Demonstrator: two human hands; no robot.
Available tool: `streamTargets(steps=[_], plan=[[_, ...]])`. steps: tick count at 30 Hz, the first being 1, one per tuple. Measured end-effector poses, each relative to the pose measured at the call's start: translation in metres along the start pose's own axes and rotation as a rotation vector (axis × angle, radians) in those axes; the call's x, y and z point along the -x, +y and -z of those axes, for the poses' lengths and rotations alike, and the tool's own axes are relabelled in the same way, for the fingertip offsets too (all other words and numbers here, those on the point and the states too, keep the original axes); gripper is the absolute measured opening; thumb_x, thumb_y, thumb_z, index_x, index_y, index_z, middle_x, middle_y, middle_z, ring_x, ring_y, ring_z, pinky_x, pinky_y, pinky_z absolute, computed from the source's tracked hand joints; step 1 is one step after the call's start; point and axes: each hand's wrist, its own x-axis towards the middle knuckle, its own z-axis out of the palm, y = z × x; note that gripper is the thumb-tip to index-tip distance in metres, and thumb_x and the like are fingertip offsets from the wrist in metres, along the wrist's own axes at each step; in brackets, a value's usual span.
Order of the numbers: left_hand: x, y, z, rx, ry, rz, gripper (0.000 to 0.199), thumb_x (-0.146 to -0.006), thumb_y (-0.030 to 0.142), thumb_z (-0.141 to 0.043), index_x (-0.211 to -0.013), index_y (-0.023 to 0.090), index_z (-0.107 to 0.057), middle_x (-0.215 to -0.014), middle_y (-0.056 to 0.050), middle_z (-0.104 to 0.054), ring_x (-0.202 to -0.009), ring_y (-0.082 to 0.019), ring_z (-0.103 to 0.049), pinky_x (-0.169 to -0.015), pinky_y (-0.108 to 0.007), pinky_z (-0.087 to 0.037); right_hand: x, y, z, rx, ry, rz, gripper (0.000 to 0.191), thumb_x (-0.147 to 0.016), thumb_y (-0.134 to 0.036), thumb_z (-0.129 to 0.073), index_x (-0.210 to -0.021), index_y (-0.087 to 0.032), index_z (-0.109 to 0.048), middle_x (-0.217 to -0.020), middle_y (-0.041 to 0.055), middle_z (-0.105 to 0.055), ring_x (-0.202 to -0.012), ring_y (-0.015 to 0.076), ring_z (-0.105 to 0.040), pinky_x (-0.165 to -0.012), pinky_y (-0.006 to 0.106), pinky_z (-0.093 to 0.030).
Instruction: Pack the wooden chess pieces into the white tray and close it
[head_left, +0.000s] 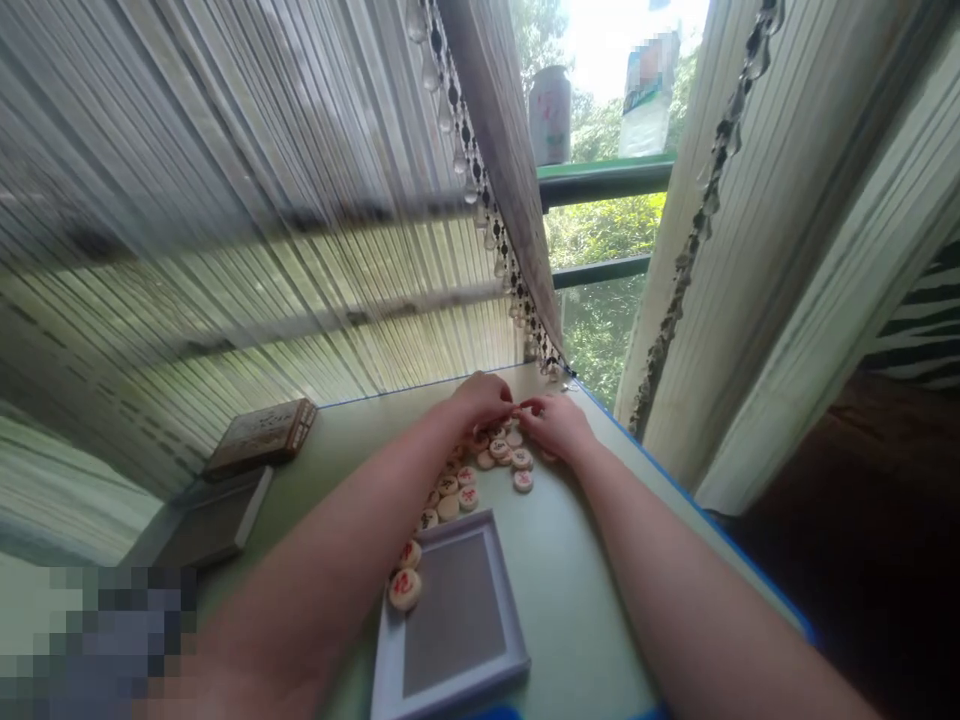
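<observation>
At the table's far corner, my left hand (pixel 482 400) and my right hand (pixel 556 425) meet at the fingertips. The fingers of both are closed in a pinch; whatever is between them is too small to make out. Just below lie loose Chinese chess pieces (pixel 500 449), round and pale, with red or black characters. More Chinese chess pieces (pixel 448 486) run along the inner side of my left forearm, which partly hides them. An open shallow box (pixel 517 645) is nearer to me, with two red-marked Chinese chess pieces (pixel 406 590) at its left side.
A brown patterned box (pixel 262 437) and a shallow grey tray (pixel 214 522) lie at the table's left. The pale green table (pixel 574 570) has a blue edge. String curtains with beads (pixel 465 165) hang around it. A can (pixel 550 115) stands on the window ledge.
</observation>
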Motion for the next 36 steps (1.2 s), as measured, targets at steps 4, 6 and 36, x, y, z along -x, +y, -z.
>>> streamTargets(steps=[4, 6, 36], plan=[[-0.004, 0.002, -0.001, 0.080, -0.036, 0.033, 0.032, -0.066, 0.036, -0.057, -0.090, 0.020, -0.071, -0.077, -0.003, -0.069, -0.070, -0.016, -0.060, -0.063, -0.023, -0.042, 0.000, 0.000, -0.001, 0.029, -0.022, 0.010, 0.033, -0.080, -0.041, -0.043, -0.098, -0.029, -0.068, -0.098, 0.0059, -0.064, -0.093, 0.0225, -0.054, -0.075, 0.032, -0.040], [-0.004, 0.003, -0.002, 0.142, -0.097, 0.056, 0.030, -0.067, 0.034, -0.057, -0.088, 0.019, -0.071, -0.072, -0.002, -0.068, -0.065, -0.015, -0.059, -0.061, -0.023, -0.042, -0.001, 0.002, -0.001, 0.027, -0.024, 0.002, 0.032, -0.080, -0.040, -0.044, -0.097, -0.030, -0.069, -0.098, 0.0057, -0.064, -0.094, 0.0230, -0.054, -0.074, 0.032, -0.040], [0.155, 0.009, 0.002, 0.880, 0.240, 0.231, 0.026, -0.068, 0.032, -0.064, -0.079, 0.009, -0.065, -0.069, -0.003, -0.062, -0.063, -0.010, -0.052, -0.061, -0.024, -0.041, 0.064, -0.060, 0.016, -0.116, 0.270, 0.851, 0.012, -0.075, -0.028, -0.059, -0.081, -0.020, -0.066, -0.078, 0.0035, -0.068, -0.073, 0.0174, -0.056, -0.073, 0.028, -0.044]])
